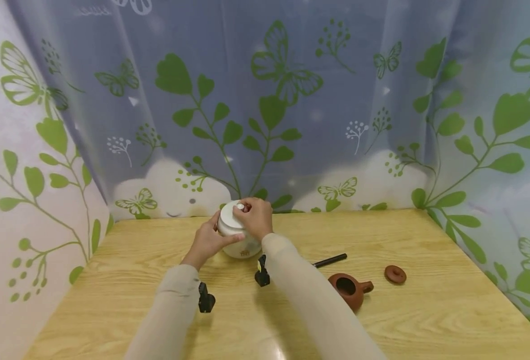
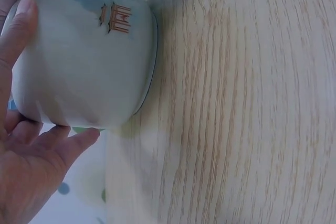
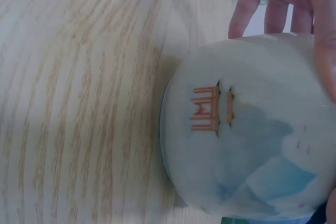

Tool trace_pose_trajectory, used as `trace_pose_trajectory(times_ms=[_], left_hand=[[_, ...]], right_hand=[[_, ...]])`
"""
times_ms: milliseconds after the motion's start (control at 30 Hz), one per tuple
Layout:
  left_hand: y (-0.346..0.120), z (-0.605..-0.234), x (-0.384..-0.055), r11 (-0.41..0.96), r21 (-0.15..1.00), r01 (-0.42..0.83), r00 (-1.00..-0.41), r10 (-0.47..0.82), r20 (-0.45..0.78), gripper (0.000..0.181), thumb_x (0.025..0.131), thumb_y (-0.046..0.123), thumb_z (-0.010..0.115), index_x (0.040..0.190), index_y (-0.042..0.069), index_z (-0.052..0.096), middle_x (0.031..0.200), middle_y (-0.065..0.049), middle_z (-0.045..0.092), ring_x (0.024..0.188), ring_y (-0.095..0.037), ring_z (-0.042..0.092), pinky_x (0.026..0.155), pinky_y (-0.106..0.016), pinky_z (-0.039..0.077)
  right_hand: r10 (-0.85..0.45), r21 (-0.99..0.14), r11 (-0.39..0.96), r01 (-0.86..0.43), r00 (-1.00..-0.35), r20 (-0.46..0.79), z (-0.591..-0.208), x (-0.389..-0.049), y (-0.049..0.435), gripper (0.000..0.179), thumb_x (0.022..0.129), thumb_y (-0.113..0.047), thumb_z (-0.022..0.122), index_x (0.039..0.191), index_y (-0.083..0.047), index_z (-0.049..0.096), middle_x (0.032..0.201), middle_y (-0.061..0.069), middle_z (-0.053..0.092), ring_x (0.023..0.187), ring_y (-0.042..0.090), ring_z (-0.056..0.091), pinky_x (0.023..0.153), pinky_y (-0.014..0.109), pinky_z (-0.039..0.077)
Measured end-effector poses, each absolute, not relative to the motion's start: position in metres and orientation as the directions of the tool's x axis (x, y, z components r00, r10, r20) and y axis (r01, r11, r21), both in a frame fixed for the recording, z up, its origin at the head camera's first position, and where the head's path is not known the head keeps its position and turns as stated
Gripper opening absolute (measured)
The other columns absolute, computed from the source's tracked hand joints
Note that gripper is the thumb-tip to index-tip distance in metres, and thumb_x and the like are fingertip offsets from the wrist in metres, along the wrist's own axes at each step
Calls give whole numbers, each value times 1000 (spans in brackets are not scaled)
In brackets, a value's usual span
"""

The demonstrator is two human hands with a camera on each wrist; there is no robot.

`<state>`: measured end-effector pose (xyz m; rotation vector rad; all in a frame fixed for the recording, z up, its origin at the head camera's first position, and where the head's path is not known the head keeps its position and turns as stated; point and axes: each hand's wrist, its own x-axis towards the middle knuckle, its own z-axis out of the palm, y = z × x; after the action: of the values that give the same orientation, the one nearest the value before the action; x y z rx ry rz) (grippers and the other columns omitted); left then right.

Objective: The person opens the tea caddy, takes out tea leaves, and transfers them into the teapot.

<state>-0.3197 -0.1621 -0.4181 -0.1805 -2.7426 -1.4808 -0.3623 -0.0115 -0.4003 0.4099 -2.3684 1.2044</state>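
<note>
White porcelain jar (image 1: 247, 248), painted pavilion (image 3: 210, 109) on its side, standing near the tabletop's (image 1: 157, 245) far edge; contents hidden under its white lid (image 1: 229, 219). My left hand (image 1: 207, 243) is curled around the jar's side; my right hand (image 1: 260, 218) pinches the lid's knob (image 1: 240, 206). Brown clay teapot (image 1: 357, 301), uncovered, interior too dark for me to read, partly behind my right sleeve (image 1: 310, 295). Teapot lid (image 1: 395, 274), lying apart to the right. Black rod (image 1: 331, 260), one end hidden from me by the sleeve. Right wrist view cuts off the jar's top.
</note>
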Motion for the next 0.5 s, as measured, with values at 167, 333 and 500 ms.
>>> trace_pose_trajectory(times_ms=[167, 333, 500], left_hand=[[-164, -416, -319, 552, 826, 115, -993, 87, 80, 116, 69, 52, 82, 153, 3, 18, 149, -23, 35, 132, -36, 42, 102, -47, 43], [-164, -415, -318, 549, 826, 125, -992, 94, 88, 114, 70, 49, 82, 152, 2, 19, 147, -24, 38, 130, -36, 44, 101, -46, 44], [-162, -416, -318, 542, 834, 106, -993, 93, 66, 115, 70, 50, 82, 153, 2, 18, 150, -22, 34, 133, -35, 40, 103, -47, 42]], right_hand=[[-45, -693, 546, -471, -842, 538, -401, -363, -13, 17, 82, -18, 72, 92, -4, 76, 72, 3, 67, 65, 12, 54, 60, 21, 46], [-35, -695, 536, -479, -835, 549, -403, -363, -14, 17, 82, -17, 72, 92, -3, 76, 71, 3, 65, 64, 11, 53, 58, 20, 44], [-33, -686, 547, -480, -831, 555, -403, -363, -13, 17, 82, -17, 72, 92, -4, 76, 71, 3, 65, 63, 11, 53, 59, 21, 45]])
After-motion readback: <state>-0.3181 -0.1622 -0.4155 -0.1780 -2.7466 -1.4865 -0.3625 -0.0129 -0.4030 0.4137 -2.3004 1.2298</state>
